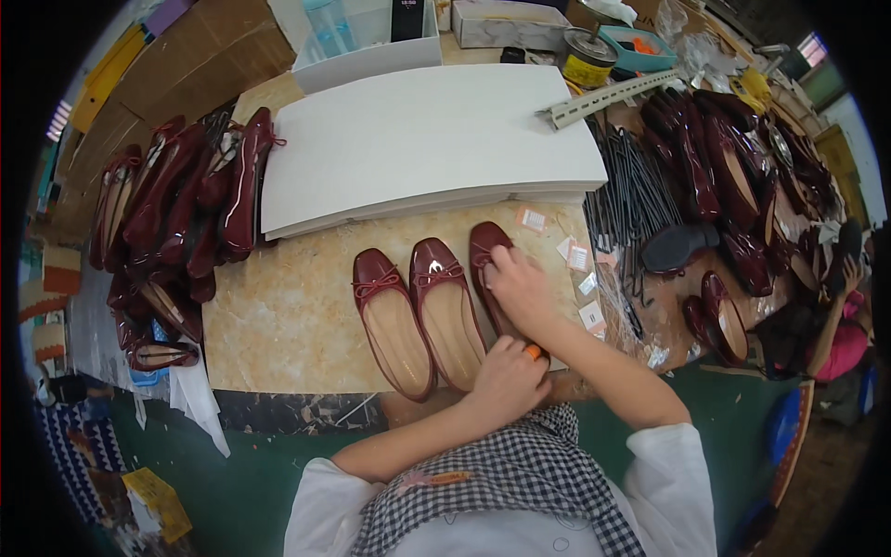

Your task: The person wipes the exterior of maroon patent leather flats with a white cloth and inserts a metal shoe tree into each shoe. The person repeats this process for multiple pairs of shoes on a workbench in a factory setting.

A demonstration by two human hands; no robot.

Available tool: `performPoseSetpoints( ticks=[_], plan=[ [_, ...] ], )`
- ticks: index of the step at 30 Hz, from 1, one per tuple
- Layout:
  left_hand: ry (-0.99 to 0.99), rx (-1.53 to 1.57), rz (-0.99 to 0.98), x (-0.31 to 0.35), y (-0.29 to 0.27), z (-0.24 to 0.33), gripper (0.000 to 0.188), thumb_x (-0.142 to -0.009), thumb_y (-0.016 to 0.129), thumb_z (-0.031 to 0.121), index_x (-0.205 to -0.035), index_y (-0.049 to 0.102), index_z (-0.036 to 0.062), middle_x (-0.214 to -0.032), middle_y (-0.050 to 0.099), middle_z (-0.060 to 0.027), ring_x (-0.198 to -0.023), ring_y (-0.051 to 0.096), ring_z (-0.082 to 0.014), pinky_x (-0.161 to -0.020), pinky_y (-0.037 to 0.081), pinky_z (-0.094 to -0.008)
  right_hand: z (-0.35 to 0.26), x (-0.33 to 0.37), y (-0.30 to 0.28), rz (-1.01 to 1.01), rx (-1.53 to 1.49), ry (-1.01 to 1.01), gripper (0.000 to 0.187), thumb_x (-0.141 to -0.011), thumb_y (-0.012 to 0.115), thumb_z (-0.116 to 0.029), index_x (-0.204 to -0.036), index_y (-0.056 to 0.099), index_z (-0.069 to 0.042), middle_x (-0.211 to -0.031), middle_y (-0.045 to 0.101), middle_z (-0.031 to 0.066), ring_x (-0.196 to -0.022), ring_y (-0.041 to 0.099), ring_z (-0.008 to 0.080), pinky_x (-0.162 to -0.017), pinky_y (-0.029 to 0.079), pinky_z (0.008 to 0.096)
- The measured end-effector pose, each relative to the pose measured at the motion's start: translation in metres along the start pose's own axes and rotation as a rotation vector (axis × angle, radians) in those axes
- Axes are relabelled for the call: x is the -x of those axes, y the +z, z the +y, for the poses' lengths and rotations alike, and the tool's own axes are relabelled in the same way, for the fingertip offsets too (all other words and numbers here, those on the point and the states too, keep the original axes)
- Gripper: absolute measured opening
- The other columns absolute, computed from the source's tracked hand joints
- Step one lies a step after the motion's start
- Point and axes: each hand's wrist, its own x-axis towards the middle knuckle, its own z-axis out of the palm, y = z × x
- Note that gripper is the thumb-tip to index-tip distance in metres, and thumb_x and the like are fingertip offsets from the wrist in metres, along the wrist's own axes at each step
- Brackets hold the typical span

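Observation:
Three dark red patent ballet flats stand side by side at the table's front edge, toes pointing away from me. The left flat (375,292) and the middle flat (435,265) show their small bows and beige insoles. On the right flat (488,239), my right hand (518,286) grips the front around the bow, hiding much of it. My left hand (509,382) is closed by this flat's heel end, below my right forearm. A small orange item (533,352) shows at its fingers; whatever else they hold is hidden.
A thick stack of white sheets (418,139) lies behind the flats, with a slotted metal strip (608,100) on its corner. Shoe piles stand at left (176,195) and right (715,167). Black rods (631,186) and paper tags (577,255) lie at right. Another person's arm (826,334) shows far right.

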Motion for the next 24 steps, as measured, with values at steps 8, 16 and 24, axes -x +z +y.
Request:
performPoseSetpoints(
  ticks=[8, 16, 24],
  plan=[
    [0.044, -0.073, 0.042, 0.003, 0.004, 0.0, 0.023, -0.078, 0.066, 0.028, -0.072, 0.067, 0.006, -0.08, 0.061, -0.0086, -0.083, 0.06, -0.0219, -0.082, 0.04, -0.0356, 0.031, -0.012, -0.012, -0.069, -0.528, 0.327, 0.061, -0.069, 0.078, -0.011, -0.126, 0.057, -0.002, -0.108, 0.055, 0.0188, -0.1, 0.056, 0.0363, -0.086, 0.047, 0.0369],
    [0.125, -0.566, 0.442, -0.094, -0.125, -0.101, 0.052, -0.079, 0.064, 0.05, -0.117, 0.064, 0.0141, -0.13, 0.051, -0.0253, -0.127, 0.04, -0.0458, -0.109, 0.021, -0.0606, 0.031, 0.022, -0.037, 0.006, -0.667, 0.463, 0.043, -0.078, 0.072, -0.008, -0.12, 0.063, -0.004, -0.091, 0.057, 0.0097, -0.075, 0.056, 0.0186, -0.07, 0.048, 0.0286],
    [-0.231, -0.446, 0.691, -0.115, -0.155, -0.19, 0.029, -0.086, 0.061, 0.017, -0.113, 0.064, 0.0058, -0.09, 0.06, -0.017, -0.087, 0.057, -0.0352, -0.075, 0.047, -0.0453, 0.0, 0.066, -0.063, 0.076, -1.056, 0.631, 0.048, -0.087, 0.063, -0.005, -0.134, 0.053, -0.007, -0.11, 0.058, 0.0053, -0.095, 0.057, 0.014, -0.082, 0.048, 0.0262]
  ],
)
